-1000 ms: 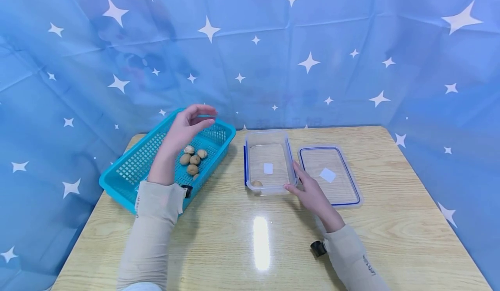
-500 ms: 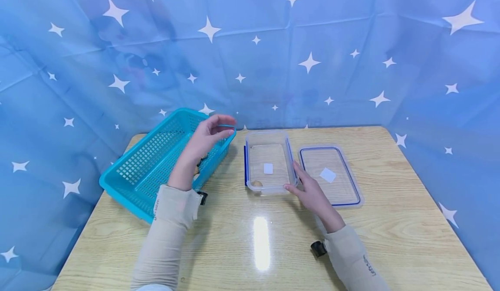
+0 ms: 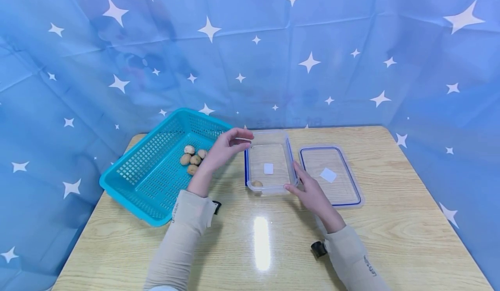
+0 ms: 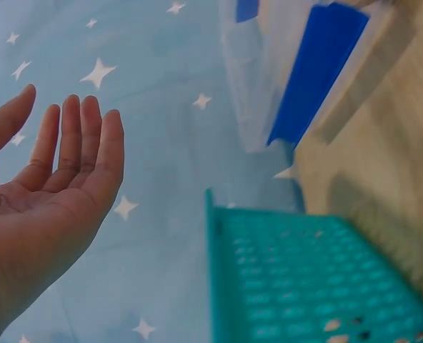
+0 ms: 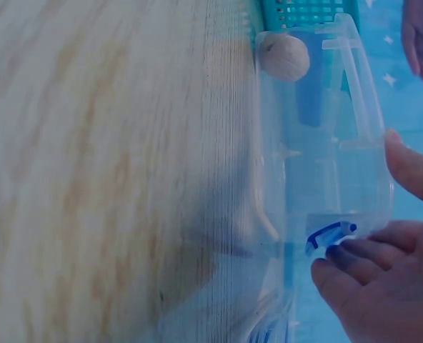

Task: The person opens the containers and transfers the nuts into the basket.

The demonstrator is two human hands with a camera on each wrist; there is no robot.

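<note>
My left hand (image 3: 223, 151) hovers between the turquoise basket and the clear food container, fingers gently bent. In the left wrist view its palm (image 4: 47, 207) holds nothing. A single walnut (image 3: 257, 184) lies in the near left corner of the clear food container (image 3: 269, 150), whose sides carry blue clips. My right hand (image 3: 312, 193) grips the container's near right corner, with the thumb at the near rim and the fingers along the right side. Several walnuts (image 3: 192, 169) sit in the turquoise basket (image 3: 133, 208); my left hand and forearm hide part of it.
The container's lid (image 3: 339, 187), with a blue seal and a white label, lies flat to the right of the container. All stand on a wooden table (image 3: 398, 221). A blue star-patterned cloth (image 3: 273, 87) hangs behind it.
My left hand has moved right, from over the basket to the container's left edge, uncovering walnuts in the basket. The right hand and container have stayed in place.
</note>
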